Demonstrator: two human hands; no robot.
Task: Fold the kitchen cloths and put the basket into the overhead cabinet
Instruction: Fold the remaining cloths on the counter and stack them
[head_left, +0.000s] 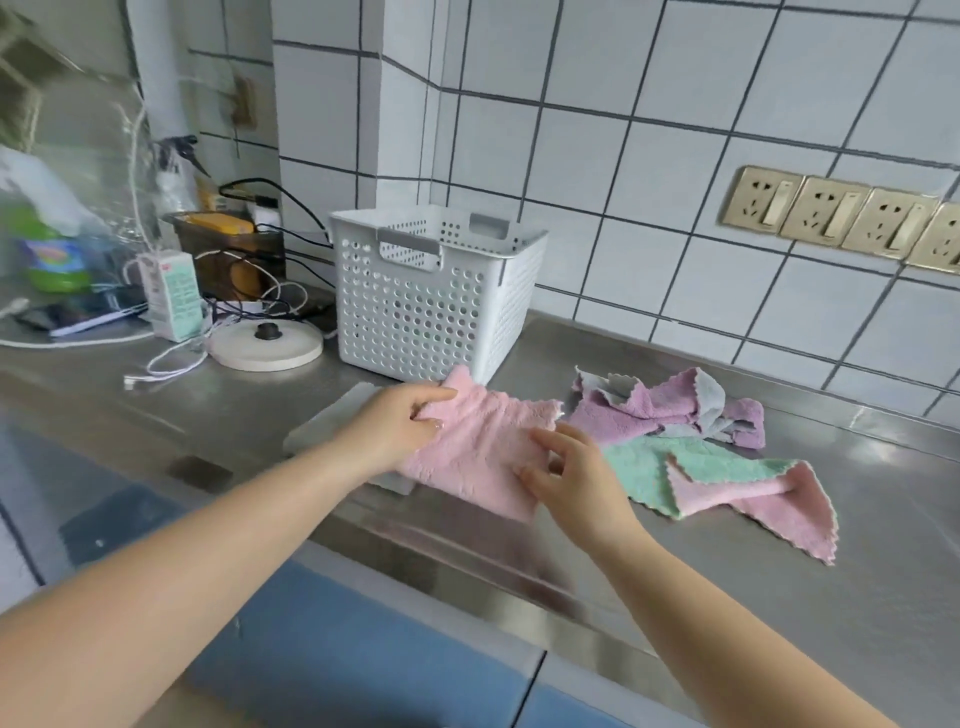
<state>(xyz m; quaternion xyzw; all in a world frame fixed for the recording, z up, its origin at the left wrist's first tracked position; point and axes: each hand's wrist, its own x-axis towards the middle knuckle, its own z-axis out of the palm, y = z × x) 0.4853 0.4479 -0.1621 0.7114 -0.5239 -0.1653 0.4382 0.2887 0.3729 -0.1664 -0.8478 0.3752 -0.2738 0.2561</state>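
pink cloth (467, 452): soft, limp, light | pinched at top corner by left hand (400, 426) | right hand (576, 478) laid flat, grip relaxed | best taken by corners

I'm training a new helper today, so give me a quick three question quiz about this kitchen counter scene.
1. True or false: the white basket already holds folded cloths.
2. Which cloth are both hands working on? A) purple cloth B) pink cloth C) green and pink cloth
3. Fill in: the left hand grips the pink cloth's far ____.

Key: 1. False, no cloth shows inside. 2. B; the right hand rests on its near edge. 3. Corner.
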